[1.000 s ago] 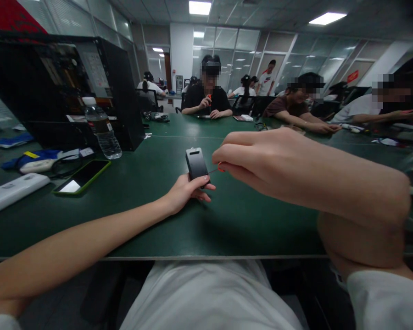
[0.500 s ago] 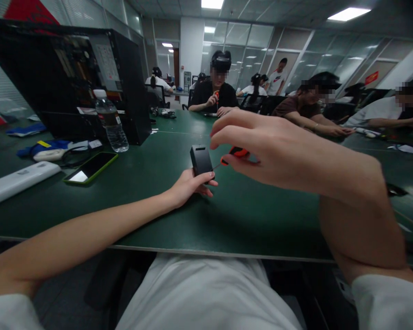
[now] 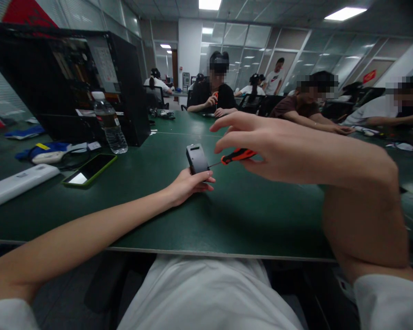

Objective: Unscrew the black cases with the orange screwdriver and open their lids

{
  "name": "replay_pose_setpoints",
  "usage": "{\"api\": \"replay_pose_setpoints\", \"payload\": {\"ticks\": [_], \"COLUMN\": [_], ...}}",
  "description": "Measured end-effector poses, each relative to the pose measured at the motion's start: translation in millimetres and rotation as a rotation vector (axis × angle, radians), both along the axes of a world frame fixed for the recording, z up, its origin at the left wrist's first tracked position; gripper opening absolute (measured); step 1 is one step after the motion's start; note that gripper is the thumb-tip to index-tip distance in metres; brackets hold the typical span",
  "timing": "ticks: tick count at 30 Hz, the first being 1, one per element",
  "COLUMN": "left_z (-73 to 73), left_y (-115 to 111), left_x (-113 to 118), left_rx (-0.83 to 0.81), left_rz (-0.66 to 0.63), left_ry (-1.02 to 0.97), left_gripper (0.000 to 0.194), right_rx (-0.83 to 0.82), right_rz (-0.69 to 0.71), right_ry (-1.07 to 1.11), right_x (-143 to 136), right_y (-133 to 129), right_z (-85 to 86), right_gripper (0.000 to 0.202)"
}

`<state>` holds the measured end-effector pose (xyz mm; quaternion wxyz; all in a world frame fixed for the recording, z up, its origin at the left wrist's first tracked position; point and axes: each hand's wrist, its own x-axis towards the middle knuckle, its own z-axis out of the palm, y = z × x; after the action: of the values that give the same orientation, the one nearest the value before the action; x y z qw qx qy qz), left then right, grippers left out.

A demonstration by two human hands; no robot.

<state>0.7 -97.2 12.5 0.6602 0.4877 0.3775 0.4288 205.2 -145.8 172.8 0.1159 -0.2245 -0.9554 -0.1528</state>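
Observation:
My left hand is closed around the lower end of a small dark box-shaped device, holding it upright just above the green table. The device has a slot near its top and a shiny flat face. My right hand holds a red and black screwdriver by the rear of its handle. Its index and middle fingers arch above the handle, apart from it. The screwdriver's thin shaft points left, and its tip meets the device's right side near my left thumb. Where exactly the tip sits is too small to tell.
On the left stand an opened computer case and a water bottle. A green-edged phone and a long white object lie nearer me on the green table. Several people sit beyond; a person opposite holds a similar tool.
My right hand has slid a little right along the screwdriver, exposing more of its handle. The device has turned slightly in my left hand, and its face now catches more light.

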Motion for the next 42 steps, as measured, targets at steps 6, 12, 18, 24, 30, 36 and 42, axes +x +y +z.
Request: {"api": "replay_pose_setpoints", "payload": {"ticks": [6, 12, 18, 24, 30, 36, 42], "left_z": [0.1, 0.9, 1.9, 0.3, -0.2, -1.2, -2.5], "left_y": [1, -1, 0, 3, 4, 2, 3], "left_x": [0, 0, -1, -1, -1, -1, -1], "left_rx": [-0.003, 0.006, 0.003, -0.035, -0.021, 0.028, 0.045], "left_rz": [-0.009, -0.016, -0.033, -0.039, -0.029, -0.032, -0.032], "left_ry": [0.008, 0.039, 0.022, -0.004, 0.001, 0.026, 0.040], "left_gripper": [0.032, 0.035, 0.037, 0.025, 0.023, 0.036, 0.048], "right_rx": [0.217, 0.229, 0.081, 0.100, 0.040, 0.018, 0.099], "right_rz": [-0.362, -0.350, -0.252, -0.335, -0.269, -0.313, -0.391], "right_ry": [-0.050, -0.001, -0.015, -0.087, -0.081, -0.094, -0.053], "right_x": [-13, -11, -10, -12, -8, -14, -18], "right_y": [-7, 0, -9, -15, -9, -12, -11], "right_z": [-3.5, -1.6, 5.6, 4.8, 3.1, 2.7, 1.6], "right_gripper": [0.034, 0.031, 0.012, 0.013, 0.027, 0.015, 0.026]}}
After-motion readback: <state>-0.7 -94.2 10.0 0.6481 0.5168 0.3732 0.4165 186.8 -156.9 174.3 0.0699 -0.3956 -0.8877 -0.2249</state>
